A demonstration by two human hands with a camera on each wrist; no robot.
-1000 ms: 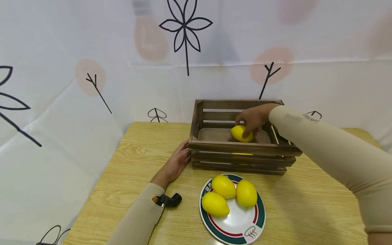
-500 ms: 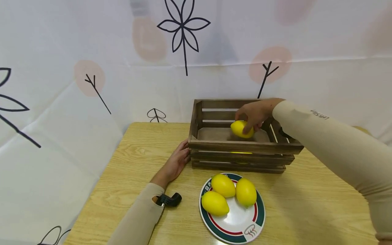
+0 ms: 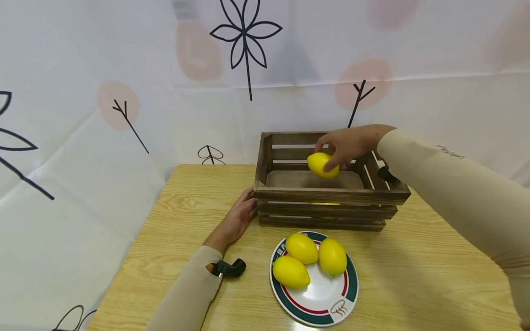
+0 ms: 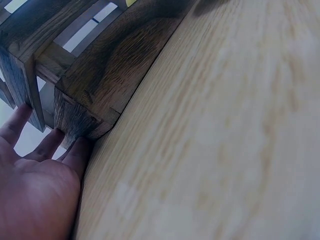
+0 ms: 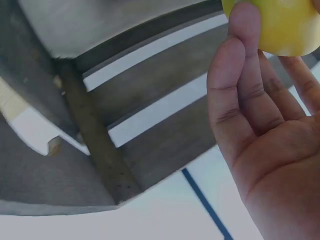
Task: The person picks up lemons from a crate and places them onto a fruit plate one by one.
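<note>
In the head view my right hand [image 3: 348, 145] grips a yellow lemon [image 3: 322, 165] over the inside of a brown slatted wooden crate [image 3: 327, 196]. The right wrist view shows the fingers against that lemon [image 5: 287, 27]. Something yellow [image 3: 325, 203] shows through the crate's front slats, mostly hidden. My left hand [image 3: 239, 218] rests on the table at the crate's left end. Its extended fingertips touch the wood, as the left wrist view of the hand [image 4: 42, 185] shows. In front of the crate, three lemons [image 3: 291, 272] lie on a round plate [image 3: 352, 282] with a green and red rim.
The light wooden table [image 3: 194, 197] carries crate and plate. A white cloth [image 3: 174, 119] with plant drawings hangs behind it. The crate's front rail [image 3: 290, 194] stands between the held lemon and the plate.
My right hand has lifted the lemon from low in the crate to a higher spot near its top. The left hand keeps its place against the crate, and the plate's lemons lie as before.
</note>
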